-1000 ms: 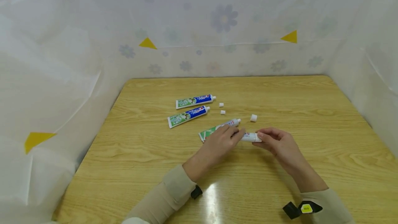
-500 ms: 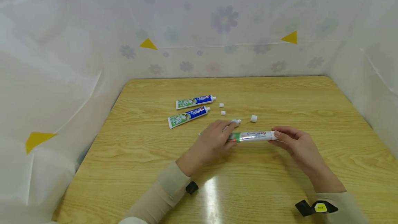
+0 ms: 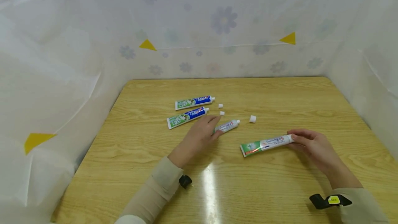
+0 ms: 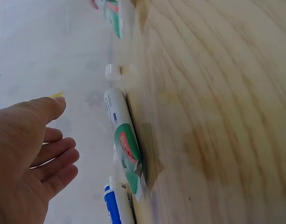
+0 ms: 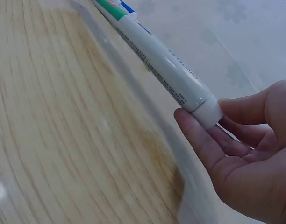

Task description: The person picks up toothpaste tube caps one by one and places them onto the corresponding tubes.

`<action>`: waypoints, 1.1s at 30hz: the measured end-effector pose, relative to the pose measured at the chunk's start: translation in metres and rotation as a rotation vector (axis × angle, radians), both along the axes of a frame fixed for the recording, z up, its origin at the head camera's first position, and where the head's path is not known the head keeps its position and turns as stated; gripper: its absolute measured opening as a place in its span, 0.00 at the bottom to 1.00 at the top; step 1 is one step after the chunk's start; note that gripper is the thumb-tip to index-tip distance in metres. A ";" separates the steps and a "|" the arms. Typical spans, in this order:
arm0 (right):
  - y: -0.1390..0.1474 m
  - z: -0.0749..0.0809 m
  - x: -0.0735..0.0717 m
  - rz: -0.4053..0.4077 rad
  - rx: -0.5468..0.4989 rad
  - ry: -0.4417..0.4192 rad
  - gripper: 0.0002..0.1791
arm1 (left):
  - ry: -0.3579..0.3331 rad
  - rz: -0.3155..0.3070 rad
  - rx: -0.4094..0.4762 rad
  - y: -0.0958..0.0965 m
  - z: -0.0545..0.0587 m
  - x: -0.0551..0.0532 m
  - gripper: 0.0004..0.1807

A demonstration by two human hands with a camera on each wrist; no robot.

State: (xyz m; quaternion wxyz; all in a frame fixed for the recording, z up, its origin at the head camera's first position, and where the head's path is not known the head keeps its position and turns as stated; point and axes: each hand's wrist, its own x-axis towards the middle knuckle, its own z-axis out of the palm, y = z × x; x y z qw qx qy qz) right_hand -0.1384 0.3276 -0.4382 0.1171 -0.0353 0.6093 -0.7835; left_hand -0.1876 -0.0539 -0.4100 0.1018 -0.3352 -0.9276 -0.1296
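My right hand [image 3: 320, 151] pinches a white and green toothpaste tube [image 3: 268, 144] by its white cap [image 5: 209, 112], between thumb and fingers. The tube's flat end points left, over the front middle of the table. My left hand [image 3: 200, 134] holds nothing; in the left wrist view its fingers [image 4: 59, 156] are loosely bent, apart from the tubes. In the head view it overlaps the rear part of a second white and green toothpaste tube [image 3: 228, 126], which lies uncapped on the table. A loose white cap [image 3: 253, 119] stands right of that tube's nozzle.
Two blue and green toothpaste tubes [image 3: 194, 102] lie uncapped further back on the wooden table [image 3: 155, 168], nozzles to the right. Two small white caps [image 3: 220, 105] rest near their nozzles. White flowered sheeting [image 3: 186, 16] encloses the back and sides.
My right hand has drawn the held tube rightward, out from under the left hand. The left hand has let go of that tube and shifted left.
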 end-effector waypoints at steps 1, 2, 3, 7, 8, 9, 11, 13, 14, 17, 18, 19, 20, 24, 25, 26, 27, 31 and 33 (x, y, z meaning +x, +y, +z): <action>0.001 -0.001 0.000 0.001 0.014 -0.009 0.12 | -0.024 0.009 0.000 -0.001 -0.001 -0.001 0.30; 0.002 -0.001 -0.001 0.002 0.029 -0.017 0.12 | -0.046 0.016 0.000 -0.001 -0.002 -0.003 0.31; 0.003 -0.002 -0.001 0.002 0.047 -0.024 0.12 | -0.071 0.022 0.002 -0.002 -0.002 -0.004 0.31; 0.002 -0.002 -0.001 -0.011 0.158 -0.024 0.13 | -0.123 0.044 0.023 -0.002 -0.002 -0.007 0.30; 0.001 -0.002 -0.001 -0.017 0.225 -0.007 0.14 | -0.122 0.047 0.025 -0.002 -0.002 -0.008 0.30; -0.001 0.000 -0.001 -0.025 0.315 0.021 0.16 | -0.120 0.050 0.027 -0.003 -0.001 -0.008 0.30; -0.005 0.002 0.000 -0.048 0.519 0.081 0.19 | -0.108 0.053 0.027 -0.003 -0.001 -0.009 0.29; -0.010 0.006 0.001 -0.071 0.727 0.138 0.19 | -0.102 0.052 0.024 -0.003 -0.001 -0.009 0.30; -0.012 0.007 0.001 -0.080 0.811 0.163 0.19 | -0.098 0.050 0.020 -0.003 -0.001 -0.009 0.30; -0.018 0.011 0.002 -0.085 0.941 0.205 0.17 | -0.095 0.048 0.008 -0.002 0.000 -0.009 0.32; -0.020 0.013 0.002 -0.081 0.966 0.214 0.17 | -0.096 0.046 0.005 -0.002 0.000 -0.009 0.32; -0.021 0.015 0.002 -0.077 0.991 0.221 0.17 | -0.098 0.048 0.001 -0.002 0.001 -0.009 0.33; -0.022 0.017 0.002 -0.075 1.007 0.227 0.17 | -0.101 0.052 -0.005 -0.001 0.001 -0.008 0.33; -0.028 0.026 0.000 -0.083 1.040 0.251 0.18 | -0.124 0.077 -0.023 -0.001 0.002 -0.008 0.34; -0.030 0.027 -0.001 -0.087 1.041 0.258 0.18 | -0.128 0.080 -0.025 -0.002 0.002 -0.009 0.34; -0.032 0.029 -0.002 -0.092 1.041 0.266 0.18 | -0.129 0.081 -0.029 -0.002 0.002 -0.009 0.34; -0.033 0.031 -0.002 -0.095 1.040 0.274 0.18 | -0.129 0.082 -0.030 -0.002 0.002 -0.009 0.34; -0.040 0.033 -0.007 -0.109 1.033 0.299 0.18 | -0.126 0.086 -0.027 -0.003 0.003 -0.009 0.35; -0.043 0.034 -0.009 -0.111 1.033 0.308 0.18 | -0.127 0.091 -0.023 -0.003 0.003 -0.009 0.35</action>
